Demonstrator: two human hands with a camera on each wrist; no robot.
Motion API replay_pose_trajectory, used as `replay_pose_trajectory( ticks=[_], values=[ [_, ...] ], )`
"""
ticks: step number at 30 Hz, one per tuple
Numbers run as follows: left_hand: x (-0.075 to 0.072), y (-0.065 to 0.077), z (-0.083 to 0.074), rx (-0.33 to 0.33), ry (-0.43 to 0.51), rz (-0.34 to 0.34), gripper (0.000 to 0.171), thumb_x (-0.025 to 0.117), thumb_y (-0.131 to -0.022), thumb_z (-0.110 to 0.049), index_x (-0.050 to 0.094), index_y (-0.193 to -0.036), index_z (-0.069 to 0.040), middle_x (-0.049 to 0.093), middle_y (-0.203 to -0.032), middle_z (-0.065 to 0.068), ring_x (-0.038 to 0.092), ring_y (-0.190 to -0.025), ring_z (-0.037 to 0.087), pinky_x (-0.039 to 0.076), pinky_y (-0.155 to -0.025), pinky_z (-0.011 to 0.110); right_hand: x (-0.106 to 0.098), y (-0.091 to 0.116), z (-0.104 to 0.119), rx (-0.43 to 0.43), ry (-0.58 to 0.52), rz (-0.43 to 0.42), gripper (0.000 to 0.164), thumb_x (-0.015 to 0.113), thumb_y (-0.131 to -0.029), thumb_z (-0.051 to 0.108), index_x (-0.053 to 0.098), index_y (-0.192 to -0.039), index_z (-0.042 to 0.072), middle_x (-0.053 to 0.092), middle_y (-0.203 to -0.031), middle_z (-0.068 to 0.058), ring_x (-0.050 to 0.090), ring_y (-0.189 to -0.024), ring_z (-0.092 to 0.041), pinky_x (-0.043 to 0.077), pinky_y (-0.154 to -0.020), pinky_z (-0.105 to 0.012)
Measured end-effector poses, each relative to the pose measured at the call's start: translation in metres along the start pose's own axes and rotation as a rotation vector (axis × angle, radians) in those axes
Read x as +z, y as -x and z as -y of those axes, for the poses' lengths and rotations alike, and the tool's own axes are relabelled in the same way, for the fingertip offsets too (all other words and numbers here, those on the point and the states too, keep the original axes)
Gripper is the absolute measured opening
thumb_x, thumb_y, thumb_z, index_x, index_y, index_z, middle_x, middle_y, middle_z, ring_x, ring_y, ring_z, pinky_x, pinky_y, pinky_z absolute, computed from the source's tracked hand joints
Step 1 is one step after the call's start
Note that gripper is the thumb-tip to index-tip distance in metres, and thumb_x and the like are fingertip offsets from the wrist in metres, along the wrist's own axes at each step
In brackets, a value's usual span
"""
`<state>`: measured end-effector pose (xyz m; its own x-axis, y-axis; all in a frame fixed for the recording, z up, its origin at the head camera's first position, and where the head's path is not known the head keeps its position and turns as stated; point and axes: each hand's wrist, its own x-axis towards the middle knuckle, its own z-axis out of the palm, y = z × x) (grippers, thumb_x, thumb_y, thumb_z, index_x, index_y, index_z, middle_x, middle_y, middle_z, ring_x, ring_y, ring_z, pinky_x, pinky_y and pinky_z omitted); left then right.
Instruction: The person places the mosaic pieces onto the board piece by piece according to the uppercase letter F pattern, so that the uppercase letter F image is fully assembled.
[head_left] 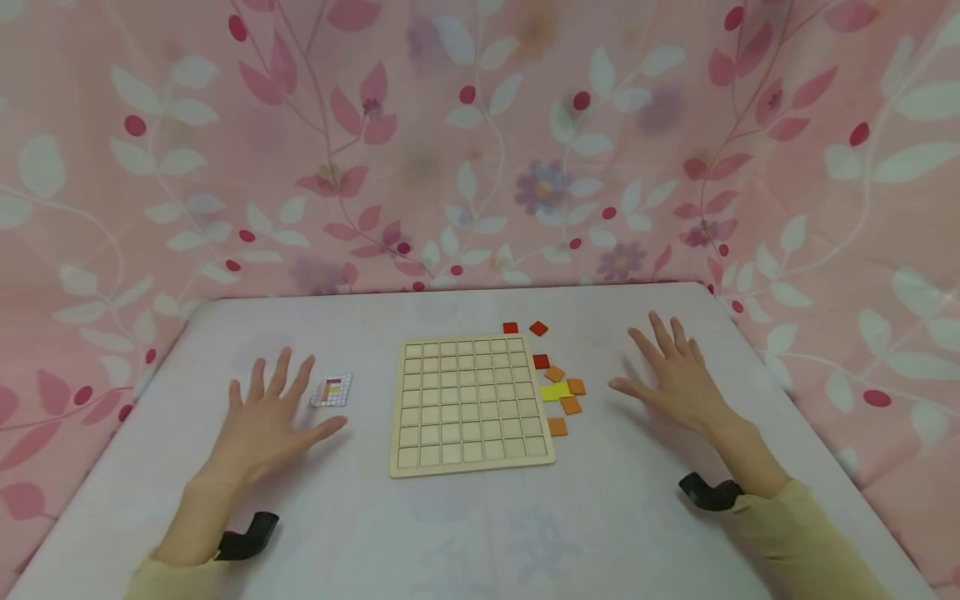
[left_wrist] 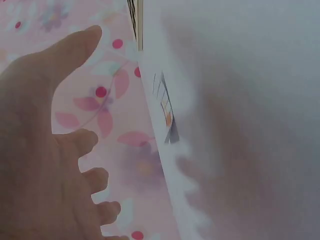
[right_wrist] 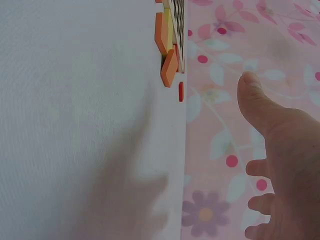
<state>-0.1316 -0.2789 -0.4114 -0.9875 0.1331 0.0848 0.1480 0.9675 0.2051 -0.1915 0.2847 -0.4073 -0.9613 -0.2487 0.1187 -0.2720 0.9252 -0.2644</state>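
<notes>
A pale wooden grid board (head_left: 472,404) with square cells lies flat in the middle of the table. Along its right side are scattered small square tiles: red tiles (head_left: 538,328), orange tiles (head_left: 572,405) and a yellow piece (head_left: 557,392). To the left of the board lies a small paper card (head_left: 331,390) printed with a coloured grid. My left hand (head_left: 262,425) is held above the table beside the card, its fingers spread, holding nothing. On the other side my right hand (head_left: 678,375), also spread and holding nothing, hovers to the right of the tiles.
A white cloth (head_left: 480,533) covers the table. Behind it and at both sides hangs a pink floral curtain (head_left: 420,167). Each wrist wears a black band (head_left: 251,537), and light yellow sleeves (head_left: 810,533) cover the forearms.
</notes>
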Motion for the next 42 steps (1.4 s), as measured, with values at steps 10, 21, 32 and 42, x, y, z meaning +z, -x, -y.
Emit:
replay_pose_trajectory(
  ticks=[10,21,32,42],
  values=[
    [0.017,-0.005,-0.041,0.086,0.178,0.138,0.112,0.060,-0.080,-0.078,0.018,-0.161,-0.013,0.010,-0.167,0.019,0.011,-0.151,0.047,0.010,-0.120,0.064,0.020,-0.026,0.025,-0.046,-0.115,0.023,0.087,0.068,-0.087,0.058,0.038,-0.154,0.012,0.019,-0.166,-0.016,0.011,-0.151,-0.046,0.017,-0.115,-0.070],
    [0.029,-0.004,-0.063,0.126,0.299,0.267,0.120,0.071,-0.072,-0.076,0.020,-0.161,-0.012,0.013,-0.168,0.011,0.021,-0.151,0.042,0.030,-0.112,0.066,0.039,-0.056,0.049,-0.067,-0.281,0.063,0.072,0.071,-0.090,0.045,0.048,-0.148,0.010,0.036,-0.160,-0.011,0.030,-0.148,-0.036,0.028,-0.116,-0.063],
    [0.034,-0.002,-0.067,0.164,0.353,0.315,0.122,0.082,-0.067,-0.065,0.025,-0.159,-0.006,0.023,-0.166,0.010,0.022,-0.152,0.036,0.026,-0.119,0.058,0.064,-0.066,0.058,-0.063,-0.465,0.057,0.048,0.077,-0.089,0.025,0.065,-0.131,0.006,0.066,-0.131,-0.010,0.055,-0.129,-0.031,0.041,-0.111,-0.051],
    [0.037,-0.004,-0.068,0.180,0.363,0.316,0.118,0.083,-0.070,-0.061,0.026,-0.158,-0.007,0.025,-0.165,0.011,0.024,-0.151,0.035,0.027,-0.119,0.056,0.077,-0.064,0.061,-0.117,-0.433,-0.059,0.030,0.074,-0.091,0.020,0.072,-0.118,0.006,0.071,-0.115,-0.008,0.060,-0.110,-0.027,0.048,-0.100,-0.047]
  ],
)
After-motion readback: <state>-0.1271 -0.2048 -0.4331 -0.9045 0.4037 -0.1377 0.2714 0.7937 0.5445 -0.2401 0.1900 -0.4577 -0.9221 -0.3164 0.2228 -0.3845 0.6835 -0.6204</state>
